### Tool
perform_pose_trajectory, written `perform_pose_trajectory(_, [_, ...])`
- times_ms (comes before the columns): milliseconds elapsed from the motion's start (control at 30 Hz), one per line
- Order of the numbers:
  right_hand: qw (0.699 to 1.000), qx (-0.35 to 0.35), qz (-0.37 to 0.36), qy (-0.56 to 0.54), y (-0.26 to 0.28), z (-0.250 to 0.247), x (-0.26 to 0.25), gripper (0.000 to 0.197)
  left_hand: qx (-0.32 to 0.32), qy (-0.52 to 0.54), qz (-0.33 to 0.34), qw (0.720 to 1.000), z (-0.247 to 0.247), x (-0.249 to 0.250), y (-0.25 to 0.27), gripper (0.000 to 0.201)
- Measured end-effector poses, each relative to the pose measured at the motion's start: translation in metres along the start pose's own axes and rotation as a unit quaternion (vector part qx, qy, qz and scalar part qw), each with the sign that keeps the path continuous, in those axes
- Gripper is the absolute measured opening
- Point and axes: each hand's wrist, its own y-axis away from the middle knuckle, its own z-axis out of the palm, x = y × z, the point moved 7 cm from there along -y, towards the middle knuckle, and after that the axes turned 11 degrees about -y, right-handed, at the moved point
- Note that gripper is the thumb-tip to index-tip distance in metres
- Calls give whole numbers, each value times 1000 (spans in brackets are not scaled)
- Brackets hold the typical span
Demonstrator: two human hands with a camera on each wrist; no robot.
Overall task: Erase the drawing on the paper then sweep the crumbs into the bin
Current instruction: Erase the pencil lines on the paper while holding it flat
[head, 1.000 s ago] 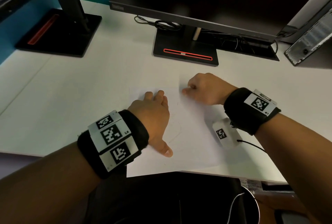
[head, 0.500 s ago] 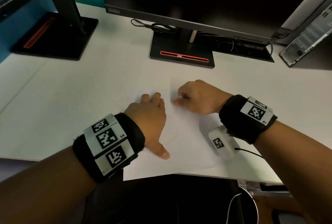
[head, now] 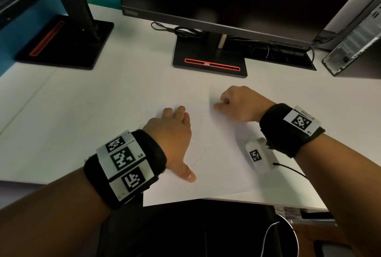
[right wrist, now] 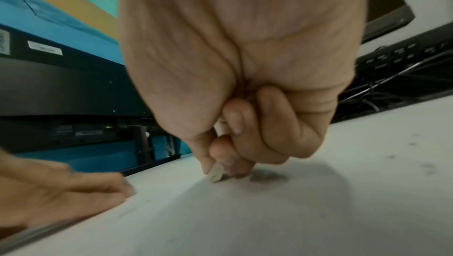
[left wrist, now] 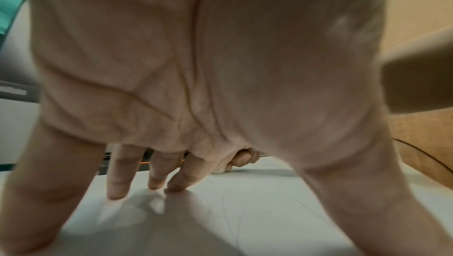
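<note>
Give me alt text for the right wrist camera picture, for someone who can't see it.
Seen from below the wrist, the right hand pinches a small pale eraser in a fingertip grip, its tip pressed to the white paper. The left hand lies blurred on the paper at lower left, with a dark monitor behind.

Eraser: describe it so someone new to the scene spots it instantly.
Start at the white paper lying on the desk before the centre monitor stand. At its far edge the right hand is curled into a fist. The eraser is the small pale stub pinched in its fingertips, touching the sheet.
</note>
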Motion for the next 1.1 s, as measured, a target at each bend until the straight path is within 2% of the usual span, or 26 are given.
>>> perform_pose_trajectory(100, [1000, 15, 15, 6, -1, -3, 1, 43, 1, 3, -1, 1000, 1, 0, 1, 145])
perform_pose_trajectory(233, [996, -43, -70, 21, 6, 21, -31, 46, 3, 0, 2, 1000, 0, 1, 0, 144])
perform_pose_trajectory(300, [997, -50, -60, 14, 1, 21, -30, 48, 2, 1, 3, 1000, 0, 0, 0, 143])
perform_pose_trajectory(433, [1000, 13, 4, 3, -10, -2, -8, 45, -1, 6, 3, 1000, 1, 0, 0, 145])
perform_pose_trajectory(500, [1000, 14, -12, 18, -9, 0, -13, 44, -2, 7, 1, 1000, 2, 0, 0, 145])
perform_pose_trajectory(633, [996, -54, -70, 17, 1, 23, -31, 48, -2, 7, 2, 1000, 1, 0, -1, 144])
perform_pose_trajectory(800, [1000, 8, 10, 9, -6, -3, -5, 44, -2, 6, 1, 1000, 3, 0, -1, 144])
perform_pose_trajectory(867, [999, 8, -15, 27, -4, 1, -12, 44, -2, 5, 2, 1000, 3, 0, -1, 144])
perform_pose_trajectory(967, [996, -32, -78, 37, 3, 20, -30, 46, -2, 2, 1, 1000, 1, 0, -1, 144])
perform_pose_trajectory(1100, [1000, -6, -27, -15, -5, 8, -19, 46, -3, 1, 0, 1000, 2, 0, 0, 145])
